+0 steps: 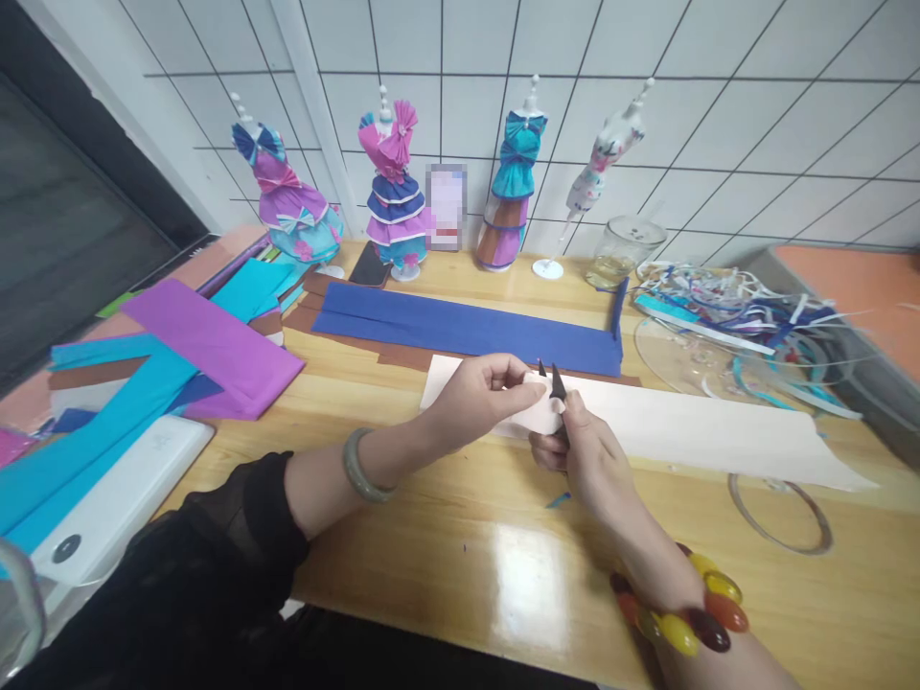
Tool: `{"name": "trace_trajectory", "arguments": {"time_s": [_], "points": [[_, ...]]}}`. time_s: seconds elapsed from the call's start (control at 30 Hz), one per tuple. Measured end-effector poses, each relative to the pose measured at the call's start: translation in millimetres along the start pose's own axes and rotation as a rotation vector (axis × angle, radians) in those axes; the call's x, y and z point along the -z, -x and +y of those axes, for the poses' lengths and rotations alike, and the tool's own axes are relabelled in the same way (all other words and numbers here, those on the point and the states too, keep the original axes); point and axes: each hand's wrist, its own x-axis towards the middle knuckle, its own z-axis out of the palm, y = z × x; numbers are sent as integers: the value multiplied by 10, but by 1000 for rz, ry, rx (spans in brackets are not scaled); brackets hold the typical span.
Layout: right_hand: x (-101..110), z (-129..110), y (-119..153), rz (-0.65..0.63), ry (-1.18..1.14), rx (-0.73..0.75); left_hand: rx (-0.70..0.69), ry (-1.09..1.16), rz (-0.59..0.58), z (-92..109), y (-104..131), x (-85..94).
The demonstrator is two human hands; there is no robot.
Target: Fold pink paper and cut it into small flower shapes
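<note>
My left hand (478,398) pinches a small folded piece of pale paper (539,415) between thumb and fingers. In my right hand (593,455) is a pair of scissors (559,383) with dark blades, slightly apart and pointing away from me at the paper's right edge. My fingers hide the scissors' handles. Beneath and behind both hands lies a long pale pink paper strip (704,422). Beyond it stretches a dark blue strip (460,326), folded upward at its right end, over brown paper (302,311). A tiny blue scrap (558,500) rests near my right wrist.
Dress forms in paper outfits (392,192) and a bare patterned form (608,158) stand along the tiled wall. A glass jar (625,249) and tangled paper trimmings (719,297) sit at right. Purple paper (216,345), turquoise paper (107,441) and a white device (136,489) lie left.
</note>
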Motion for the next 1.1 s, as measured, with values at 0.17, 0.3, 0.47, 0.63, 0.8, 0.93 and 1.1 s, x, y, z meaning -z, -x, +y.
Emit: {"name": "trace_trajectory", "arguments": {"time_s": [0.17, 0.3, 0.47, 0.63, 0.8, 0.93, 1.1], "points": [[13, 12, -1, 1, -22, 0, -4, 0, -19, -3, 1, 11], [20, 17, -7, -5, 6, 6, -1, -7, -11, -1, -3, 13], [15, 28, -8, -10, -35, -6, -20, -21, 7, -4, -7, 6], [10, 30, -3, -7, -48, 9, -18, -17, 1, -10, 0, 2], [8, 37, -6, -11, -75, 7, -15, -5, -8, -15, 0, 3], [9, 38, -4, -5, -56, 11, -17, -2, -5, -9, -3, 0], [13, 19, -1, -4, -31, 3, -15, -5, 2, -5, 1, 0]]}}
